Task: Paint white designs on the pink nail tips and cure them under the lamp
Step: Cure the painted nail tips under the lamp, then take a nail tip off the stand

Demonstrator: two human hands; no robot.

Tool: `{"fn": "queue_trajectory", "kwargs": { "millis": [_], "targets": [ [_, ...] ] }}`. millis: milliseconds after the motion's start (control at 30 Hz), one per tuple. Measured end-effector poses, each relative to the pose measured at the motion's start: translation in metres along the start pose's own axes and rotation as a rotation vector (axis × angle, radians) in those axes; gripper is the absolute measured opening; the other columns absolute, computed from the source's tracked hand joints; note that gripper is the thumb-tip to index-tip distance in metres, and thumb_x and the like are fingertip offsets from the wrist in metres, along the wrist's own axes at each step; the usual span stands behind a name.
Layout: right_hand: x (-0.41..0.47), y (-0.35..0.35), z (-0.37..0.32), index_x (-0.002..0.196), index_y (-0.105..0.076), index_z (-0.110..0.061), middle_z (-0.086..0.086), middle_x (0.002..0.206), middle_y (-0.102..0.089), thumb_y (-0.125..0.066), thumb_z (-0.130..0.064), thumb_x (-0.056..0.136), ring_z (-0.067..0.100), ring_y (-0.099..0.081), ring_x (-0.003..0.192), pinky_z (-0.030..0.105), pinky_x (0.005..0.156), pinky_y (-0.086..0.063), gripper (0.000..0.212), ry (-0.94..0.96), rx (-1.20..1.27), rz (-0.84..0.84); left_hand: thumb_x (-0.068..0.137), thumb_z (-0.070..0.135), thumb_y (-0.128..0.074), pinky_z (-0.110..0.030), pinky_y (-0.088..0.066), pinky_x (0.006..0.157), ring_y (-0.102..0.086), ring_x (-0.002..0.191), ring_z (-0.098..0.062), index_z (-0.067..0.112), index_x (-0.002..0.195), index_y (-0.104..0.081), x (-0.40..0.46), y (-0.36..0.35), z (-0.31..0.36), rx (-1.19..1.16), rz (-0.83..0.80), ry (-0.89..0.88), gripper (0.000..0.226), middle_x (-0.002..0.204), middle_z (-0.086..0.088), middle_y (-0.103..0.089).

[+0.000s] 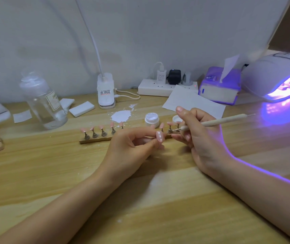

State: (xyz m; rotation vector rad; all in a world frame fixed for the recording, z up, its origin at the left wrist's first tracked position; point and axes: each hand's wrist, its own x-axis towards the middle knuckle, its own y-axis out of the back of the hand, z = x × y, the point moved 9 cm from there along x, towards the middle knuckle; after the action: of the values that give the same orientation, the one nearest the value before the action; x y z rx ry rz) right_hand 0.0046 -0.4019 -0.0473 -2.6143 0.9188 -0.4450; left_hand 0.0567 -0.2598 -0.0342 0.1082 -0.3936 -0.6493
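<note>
Left hand [132, 147] pinching dotted pink nail tip [159, 136] at frame centre.
I see my right hand [199, 136] gripping the dotting pen [216, 121] — long axis lower-left to upper-right, metal point aimed left at the tip, just beside it.

1. A holder strip [95, 139] with nail tips [102, 128] on stands lies across the middle of the surface [52, 173].
2. The left hand [132, 148] holds one nail tip [159, 136] just before the strip.
3. The right hand [193, 134], right of it, holds a dotting pen [225, 120].
4. A jar [151, 119] stands behind the strip.
5. A bottle [43, 103] stands far left; a tissue box [220, 85] and lamp [273, 76] far right, a power strip [158, 88] at the back.
</note>
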Motion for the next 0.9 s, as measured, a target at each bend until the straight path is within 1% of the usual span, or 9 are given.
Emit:
{"fn": "queue_trajectory", "kwargs": {
  "millis": [100,200,267,333,433,567,700,800,900],
  "targets": [
    [0.0,0.0,0.0,0.053,-0.036,-0.015,-0.011,0.035,-0.037,-0.063,-0.021,0.084,0.015,-0.06,0.065,0.017,0.046,-0.047,0.042,-0.008,-0.037,0.008,0.076,0.019,-0.064,-0.02,-0.052,0.054,-0.065,0.069,-0.012,0.012,0.077,-0.07,-0.002,0.011,0.02,0.061,0.111,-0.192,0.009,0.084,-0.003,-0.066],
    [-0.001,-0.002,0.0,0.053,-0.036,-0.014,-0.011,0.035,-0.037,-0.063,-0.02,0.085,-0.001,-0.05,0.042,0.017,0.045,-0.047,0.042,-0.014,-0.076,-0.004,0.079,0.019,-0.063,-0.024,-0.052,0.058,-0.06,0.07,-0.005,0.02,0.08,-0.068,-0.001,0.023,0.028,0.158,0.205,-0.268,0.005,0.085,0.006,-0.066],
    [-0.002,-0.002,0.001,0.053,-0.035,-0.015,-0.011,0.036,-0.037,-0.062,-0.019,0.085,-0.002,-0.048,0.037,0.016,0.045,-0.047,0.042,-0.016,-0.092,-0.012,0.08,0.013,-0.066,-0.015,-0.047,0.06,-0.057,0.066,-0.001,0.023,0.079,-0.067,0.001,0.029,0.027,0.215,0.245,-0.269,0.01,0.087,0.012,-0.067],
    [-0.002,-0.003,0.001,0.053,-0.035,-0.015,-0.012,0.036,-0.038,-0.062,-0.018,0.085,-0.003,-0.049,0.037,0.016,0.045,-0.048,0.042,-0.017,-0.097,-0.022,0.079,0.009,-0.068,-0.008,-0.04,0.06,-0.052,0.061,-0.003,0.03,0.075,-0.064,0.002,0.033,0.025,0.272,0.262,-0.258,0.021,0.087,0.017,-0.066],
    [-0.002,-0.005,0.0,0.052,-0.036,-0.015,-0.012,0.037,-0.039,-0.062,-0.018,0.085,-0.003,-0.049,0.038,0.017,0.045,-0.048,0.042,-0.02,-0.098,-0.035,0.078,0.007,-0.071,-0.007,-0.037,0.058,-0.047,0.057,-0.006,0.036,0.074,-0.06,0.006,0.034,0.016,0.327,0.245,-0.2,0.031,0.082,0.021,-0.065],
    [-0.003,-0.005,0.001,0.052,-0.037,-0.015,-0.012,0.037,-0.04,-0.063,-0.018,0.085,-0.002,-0.047,0.037,0.017,0.045,-0.047,0.042,-0.018,-0.109,-0.042,0.078,0.012,-0.071,-0.008,-0.038,0.058,-0.047,0.057,-0.008,0.032,0.094,-0.061,0.01,0.031,0.007,0.422,0.212,-0.161,0.028,0.072,0.019,-0.062],
    [-0.004,-0.01,-0.001,0.054,-0.039,-0.013,-0.012,0.037,-0.044,-0.062,-0.019,0.085,-0.001,-0.044,0.035,0.016,0.046,-0.048,0.04,-0.003,-0.124,-0.072,0.079,0.018,-0.07,-0.015,-0.036,0.053,-0.042,0.05,-0.007,0.031,0.097,-0.064,0.012,0.028,0.0,0.46,0.195,-0.137,0.024,0.07,0.022,-0.061],
    [-0.005,-0.012,-0.002,0.052,-0.039,-0.014,-0.012,0.036,-0.045,-0.062,-0.02,0.085,0.0,-0.043,0.037,0.016,0.046,-0.049,0.041,0.011,-0.138,-0.09,0.078,0.022,-0.07,-0.027,-0.039,0.056,-0.04,0.049,-0.006,0.033,0.097,-0.064,0.013,0.026,-0.002,0.474,0.189,-0.125,0.022,0.069,0.023,-0.061],
    [-0.005,-0.012,-0.001,0.045,-0.041,-0.02,-0.012,0.036,-0.043,-0.063,-0.021,0.083,0.001,-0.042,0.039,0.018,0.047,-0.049,0.044,0.013,-0.146,-0.092,0.078,0.024,-0.071,-0.031,-0.041,0.058,-0.042,0.053,-0.003,0.031,0.098,-0.064,0.014,0.026,-0.005,0.488,0.183,-0.111,0.023,0.072,0.021,-0.062]
  ]
}}
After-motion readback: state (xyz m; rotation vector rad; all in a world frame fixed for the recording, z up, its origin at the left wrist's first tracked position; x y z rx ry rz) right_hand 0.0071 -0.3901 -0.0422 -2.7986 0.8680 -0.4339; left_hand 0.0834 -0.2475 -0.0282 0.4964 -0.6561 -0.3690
